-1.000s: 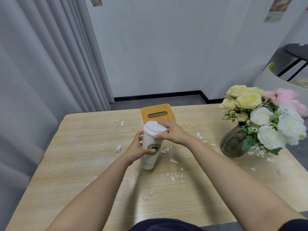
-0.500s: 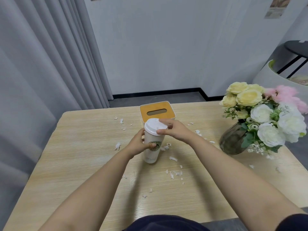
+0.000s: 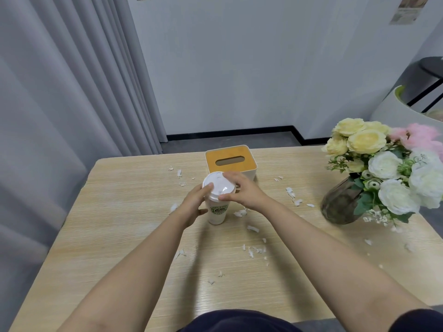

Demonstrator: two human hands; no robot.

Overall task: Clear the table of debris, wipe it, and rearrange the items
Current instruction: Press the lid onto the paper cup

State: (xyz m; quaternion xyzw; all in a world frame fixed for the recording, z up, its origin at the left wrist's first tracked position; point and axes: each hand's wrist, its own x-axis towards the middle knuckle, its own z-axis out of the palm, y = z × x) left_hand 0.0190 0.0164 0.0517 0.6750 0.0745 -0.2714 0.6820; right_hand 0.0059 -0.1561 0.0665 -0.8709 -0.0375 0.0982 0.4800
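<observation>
A tall white paper cup point(image 3: 217, 213) with a green logo stands upright on the wooden table point(image 3: 124, 236), topped by a white plastic lid point(image 3: 215, 185). My left hand point(image 3: 194, 204) grips the cup's side from the left, thumb up at the lid's rim. My right hand point(image 3: 242, 190) curls over the lid's right edge, holding it. Several white paper scraps point(image 3: 254, 250) lie scattered over the tabletop around the cup. A tissue box point(image 3: 230, 161) with an orange-brown slotted top sits just behind the cup.
A dark glass vase point(image 3: 340, 204) of white, yellow and pink flowers stands at the table's right side. Grey curtains point(image 3: 60, 92) hang along the left. A white wall and grey floor lie beyond the table's far edge.
My left thumb has slid up from the logo to the lid's rim. My right hand has shifted its grip around the lid. The cup stands in the same place.
</observation>
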